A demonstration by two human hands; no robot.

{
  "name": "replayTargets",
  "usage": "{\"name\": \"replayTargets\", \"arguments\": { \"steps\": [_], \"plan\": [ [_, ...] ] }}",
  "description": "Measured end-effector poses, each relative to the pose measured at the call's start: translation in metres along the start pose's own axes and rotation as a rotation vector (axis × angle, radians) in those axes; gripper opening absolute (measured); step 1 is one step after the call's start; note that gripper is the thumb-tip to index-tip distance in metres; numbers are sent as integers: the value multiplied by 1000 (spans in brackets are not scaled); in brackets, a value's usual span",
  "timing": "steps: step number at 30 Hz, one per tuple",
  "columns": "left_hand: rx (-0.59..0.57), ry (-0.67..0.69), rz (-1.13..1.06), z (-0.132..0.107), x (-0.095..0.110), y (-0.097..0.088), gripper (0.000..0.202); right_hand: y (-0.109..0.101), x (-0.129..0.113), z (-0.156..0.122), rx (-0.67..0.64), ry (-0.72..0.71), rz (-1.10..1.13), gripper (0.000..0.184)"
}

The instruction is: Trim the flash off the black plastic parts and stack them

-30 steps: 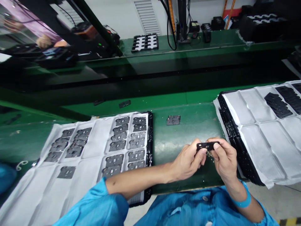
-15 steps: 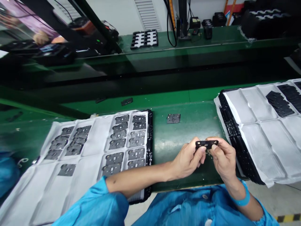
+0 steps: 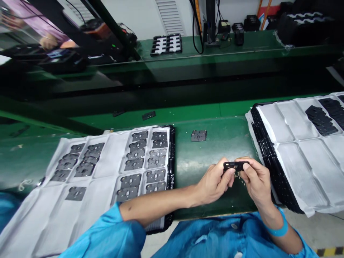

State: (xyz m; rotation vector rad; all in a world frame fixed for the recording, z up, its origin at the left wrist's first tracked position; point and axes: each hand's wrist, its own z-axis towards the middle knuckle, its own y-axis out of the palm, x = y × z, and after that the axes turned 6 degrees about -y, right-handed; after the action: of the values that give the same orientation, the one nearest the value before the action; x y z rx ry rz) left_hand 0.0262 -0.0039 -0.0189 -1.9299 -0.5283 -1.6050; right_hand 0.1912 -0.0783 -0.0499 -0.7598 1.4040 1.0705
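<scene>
Both hands hold one small flat black plate (image 3: 235,165) edge-on above the green belt (image 3: 209,150). My left hand (image 3: 215,182) pinches its left end, my right hand (image 3: 256,181) pinches its right end, fingers closed on it. A loose grey plate (image 3: 199,135) lies on the belt just beyond the hands. Left of the hands a black tray with a white sheet (image 3: 107,168) carries several grey plates in rows. On the right a stack of black trays under a white liner (image 3: 292,150) holds several black plates (image 3: 321,120) at its far corner.
A dark conveyor channel (image 3: 172,89) runs across behind the belt, with two small black pieces (image 3: 148,115) on its near ledge. On the far green bench stand a black tray with white parts (image 3: 166,44), cables and chargers. Another person's hand (image 3: 48,41) shows at the top left.
The hands and the black plate have barely moved; the view has shifted slightly.
</scene>
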Motion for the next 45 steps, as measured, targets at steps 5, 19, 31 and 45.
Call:
{"name": "replayTargets", "arguments": {
  "steps": [5,19,31,45],
  "plan": [
    [10,11,26,-1,-1,0,43,1,0,-2,-1,-10,-4,29],
    [10,-45,-64,0,1,-7,34,-5,-20,1,-173,-66,-120,30],
    [-9,-91,-178,4,4,-20,51,-1,-23,0,-189,-195,-279,18],
    [11,-6,-84,1,2,-24,48,4,-23,-3,-169,-237,-306,18]
  ]
}}
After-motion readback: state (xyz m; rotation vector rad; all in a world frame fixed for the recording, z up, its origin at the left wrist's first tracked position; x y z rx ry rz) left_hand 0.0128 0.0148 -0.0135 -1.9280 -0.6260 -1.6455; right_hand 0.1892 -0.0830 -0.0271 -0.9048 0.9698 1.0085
